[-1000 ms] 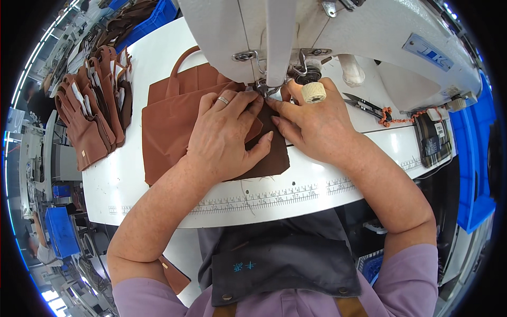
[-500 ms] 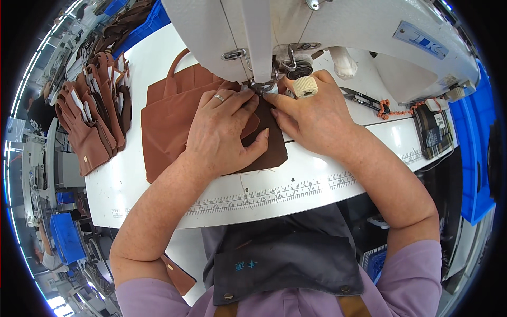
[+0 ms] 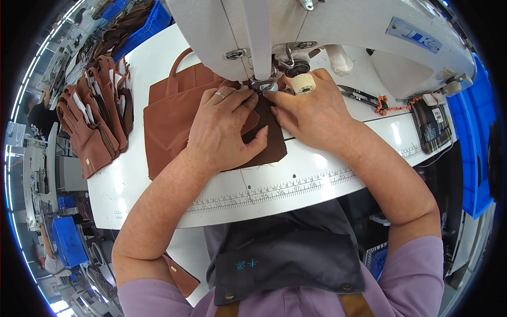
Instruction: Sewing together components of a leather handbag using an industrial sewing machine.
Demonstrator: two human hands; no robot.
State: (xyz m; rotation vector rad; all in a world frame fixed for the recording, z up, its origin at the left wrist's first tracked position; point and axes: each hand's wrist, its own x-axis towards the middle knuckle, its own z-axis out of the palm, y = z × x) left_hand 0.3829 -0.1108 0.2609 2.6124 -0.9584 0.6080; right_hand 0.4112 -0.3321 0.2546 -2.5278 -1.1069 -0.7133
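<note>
My left hand [image 3: 221, 127] lies on a reddish-brown bag piece [image 3: 169, 134] with a looped handle [image 3: 173, 70]. Its fingertips press close to the presser foot [image 3: 262, 84] of a white sewing machine [image 3: 338, 24], and its thumb stretches out over a dark brown piece [image 3: 264, 153]. On the other side of the foot, my right hand [image 3: 317, 113] touches the dark piece's edge with index finger and thumb, a gap between them. A cream knob [image 3: 303, 83] partly covers its other fingers. Under the foot, the stitching spot is hidden.
Several stacked brown bag pieces [image 3: 95, 121] lie at the table's left. Thread snips [image 3: 359, 95] with an orange cord and a plaid pouch [image 3: 432, 126] are to the right. A printed ruler [image 3: 264, 196] runs along the white table's front. Blue bins [image 3: 478, 142] stand at the right.
The whole view has shifted slightly. Both hands keep nearly the same place on the pieces by the presser foot, with no clear change of hold.
</note>
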